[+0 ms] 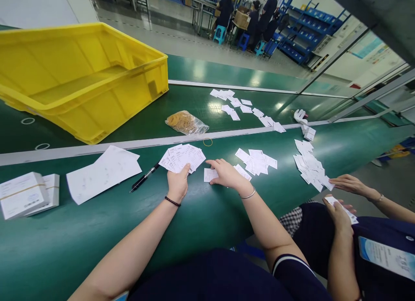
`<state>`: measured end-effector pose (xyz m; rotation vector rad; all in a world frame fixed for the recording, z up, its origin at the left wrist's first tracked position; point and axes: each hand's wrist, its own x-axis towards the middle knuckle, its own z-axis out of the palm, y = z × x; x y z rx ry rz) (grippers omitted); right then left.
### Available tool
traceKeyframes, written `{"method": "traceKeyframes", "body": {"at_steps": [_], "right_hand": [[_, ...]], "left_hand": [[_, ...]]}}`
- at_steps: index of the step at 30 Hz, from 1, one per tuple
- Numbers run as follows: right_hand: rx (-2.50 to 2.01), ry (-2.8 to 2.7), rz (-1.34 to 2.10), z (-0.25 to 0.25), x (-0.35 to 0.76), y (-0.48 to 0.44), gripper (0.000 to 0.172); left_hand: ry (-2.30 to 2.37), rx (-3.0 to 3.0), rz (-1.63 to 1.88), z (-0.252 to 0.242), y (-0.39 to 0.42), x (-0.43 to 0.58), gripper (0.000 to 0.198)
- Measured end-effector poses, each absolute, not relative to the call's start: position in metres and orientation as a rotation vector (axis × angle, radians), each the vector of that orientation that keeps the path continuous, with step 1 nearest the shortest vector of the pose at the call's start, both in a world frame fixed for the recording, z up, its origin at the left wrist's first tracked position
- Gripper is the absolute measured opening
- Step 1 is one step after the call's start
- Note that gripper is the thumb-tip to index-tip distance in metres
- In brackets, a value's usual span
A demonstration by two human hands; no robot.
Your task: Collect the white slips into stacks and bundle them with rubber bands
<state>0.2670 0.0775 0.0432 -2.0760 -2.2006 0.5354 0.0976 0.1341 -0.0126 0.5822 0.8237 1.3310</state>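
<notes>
My left hand (177, 182) is closed on a fan of white printed cards (182, 157), the thumb lying across their front. Just to its right, my right hand (227, 173) reaches down over a single white card (210, 175) on the green table, fingers bent and spread, touching or nearly touching it. Behind that wrist lies a loose pile of similar cards (257, 162), partly hidden by the hand. A black pen (145, 178) rests left of the fan, beside white paper sheets (102, 173).
Banded card stacks (24, 195) sit at far left. A yellow crate (129, 93) and a bag of rubber bands (186, 121) stand beyond the pale strip. More cards (236, 103) lie scattered there. At right, a co-worker's hands (340, 210) handle cards near another pile (309, 165).
</notes>
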Motion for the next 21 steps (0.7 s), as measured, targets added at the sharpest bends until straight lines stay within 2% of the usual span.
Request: {"method": "traceKeyframes", "body": {"at_steps": [5, 8, 10, 12, 16, 21], "right_hand": [[-2.15, -2.233, 0.634, 0.044, 0.259, 0.086, 0.058], [-2.003, -2.205, 0.724, 0.047, 0.262, 0.089, 0.034], [-1.875, -1.979, 0.789, 0.045, 0.262, 0.089, 0.022], [-1.736, -1.564, 0.84, 0.038, 0.256, 0.09, 0.023], [-1.452, -0.797, 0.83, 0.013, 0.228, 0.098, 0.041], [-1.434, -0.621, 0.628, -0.013, 0.195, 0.103, 0.047]], "left_hand": [[0.847, 0.625, 1.385, -0.017, 0.135, 0.096, 0.048], [0.837, 0.583, 1.373, -0.017, 0.135, 0.096, 0.046], [0.821, 0.562, 1.365, -0.015, 0.135, 0.096, 0.047], [0.807, 0.54, 1.348, -0.012, 0.134, 0.096, 0.049], [0.748, 0.46, 1.194, -0.005, 0.131, 0.095, 0.055], [0.696, 0.453, 1.117, -0.001, 0.127, 0.095, 0.056]]}}
